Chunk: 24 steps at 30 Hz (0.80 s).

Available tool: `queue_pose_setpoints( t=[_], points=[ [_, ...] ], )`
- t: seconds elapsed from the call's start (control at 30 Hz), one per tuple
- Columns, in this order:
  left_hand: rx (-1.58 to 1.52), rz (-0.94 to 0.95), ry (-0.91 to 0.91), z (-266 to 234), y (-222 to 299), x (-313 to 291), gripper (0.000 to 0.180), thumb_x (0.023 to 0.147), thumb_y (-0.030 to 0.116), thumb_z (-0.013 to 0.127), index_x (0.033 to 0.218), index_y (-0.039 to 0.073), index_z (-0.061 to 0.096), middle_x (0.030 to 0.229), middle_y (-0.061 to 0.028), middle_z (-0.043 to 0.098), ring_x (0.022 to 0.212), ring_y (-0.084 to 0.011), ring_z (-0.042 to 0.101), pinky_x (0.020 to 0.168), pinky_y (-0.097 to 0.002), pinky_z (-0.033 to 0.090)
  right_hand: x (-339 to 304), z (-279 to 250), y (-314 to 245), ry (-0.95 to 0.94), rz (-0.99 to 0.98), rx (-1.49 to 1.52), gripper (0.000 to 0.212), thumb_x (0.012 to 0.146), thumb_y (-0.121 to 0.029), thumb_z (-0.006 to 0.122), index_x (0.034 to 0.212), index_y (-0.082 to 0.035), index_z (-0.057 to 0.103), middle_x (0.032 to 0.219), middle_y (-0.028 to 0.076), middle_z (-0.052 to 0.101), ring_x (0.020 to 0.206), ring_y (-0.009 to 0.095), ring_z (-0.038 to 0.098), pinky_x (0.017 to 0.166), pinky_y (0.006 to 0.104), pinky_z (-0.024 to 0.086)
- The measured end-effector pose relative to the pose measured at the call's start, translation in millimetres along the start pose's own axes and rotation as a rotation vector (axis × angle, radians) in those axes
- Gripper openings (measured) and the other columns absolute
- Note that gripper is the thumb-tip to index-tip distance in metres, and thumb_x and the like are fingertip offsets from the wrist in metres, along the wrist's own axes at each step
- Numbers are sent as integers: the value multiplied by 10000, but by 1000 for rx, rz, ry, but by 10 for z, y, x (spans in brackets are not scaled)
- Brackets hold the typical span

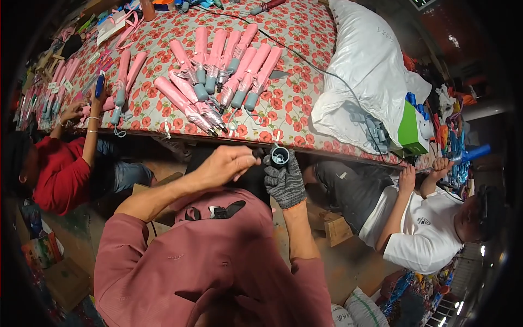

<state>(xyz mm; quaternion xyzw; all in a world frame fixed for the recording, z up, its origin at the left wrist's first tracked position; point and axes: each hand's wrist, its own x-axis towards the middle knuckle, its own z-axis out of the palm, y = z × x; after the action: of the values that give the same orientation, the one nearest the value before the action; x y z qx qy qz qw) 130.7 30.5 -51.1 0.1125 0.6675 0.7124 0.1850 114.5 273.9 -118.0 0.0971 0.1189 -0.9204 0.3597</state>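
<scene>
Handle cap [279, 156], grey w/ round open end, sat just under counter [305, 32] edge, below pink folded umbrellas [218, 76]. Gloved right hand [285, 180] clenched round it; bare left hand [226, 163] pinched at its rim, prob. touching.

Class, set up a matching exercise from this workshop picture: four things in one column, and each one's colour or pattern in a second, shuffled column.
Things:
1. knitted work glove on the right hand
2. folded umbrellas heaped on the table
3. small cardboard box by the sack
4. big plastic sack

Colours:
A. green
B. white
C. grey
D. pink

Pairs: 1-C, 2-D, 3-A, 4-B
</scene>
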Motion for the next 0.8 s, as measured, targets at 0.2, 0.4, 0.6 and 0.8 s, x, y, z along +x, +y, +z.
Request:
queue_pose_setpoints(
  t=[0.2,0.4,0.6,0.8],
  points=[
    [262,201,23,81,41,71,251,1034,232,596,957,31,724,682,-7,630,504,-150,477,490,-325,400,-129,104,26,129,-196,-145,320,1015,-254,656,1260,-49,628,1104,107,712,651,127,598,521,239,496],
    [665,243,-10,99,-128,95,209,995,198,634,905,20,698,654,14,612,517,-152,465,500,-326,387,-234,323,-2,82,-485,-818,420,908,-70,728,1301,-42,580,1167,138,698,867,183,672,651,290,576],
    [362,-86,-64,197,-255,65,191,957,188,680,887,10,689,645,-22,607,520,-172,459,508,-329,384,-331,304,-82,76,-531,-1243,508,780,40,784,1253,-45,621,1206,116,700,986,230,670,819,329,582],
    [75,-216,-197,230,-448,-45,215,940,210,708,888,3,680,668,-72,631,512,-244,484,513,-369,409,-500,269,-119,122,-401,-1407,536,756,45,805,1256,-46,634,1224,91,698,1032,208,654,915,325,545]
  ],
)
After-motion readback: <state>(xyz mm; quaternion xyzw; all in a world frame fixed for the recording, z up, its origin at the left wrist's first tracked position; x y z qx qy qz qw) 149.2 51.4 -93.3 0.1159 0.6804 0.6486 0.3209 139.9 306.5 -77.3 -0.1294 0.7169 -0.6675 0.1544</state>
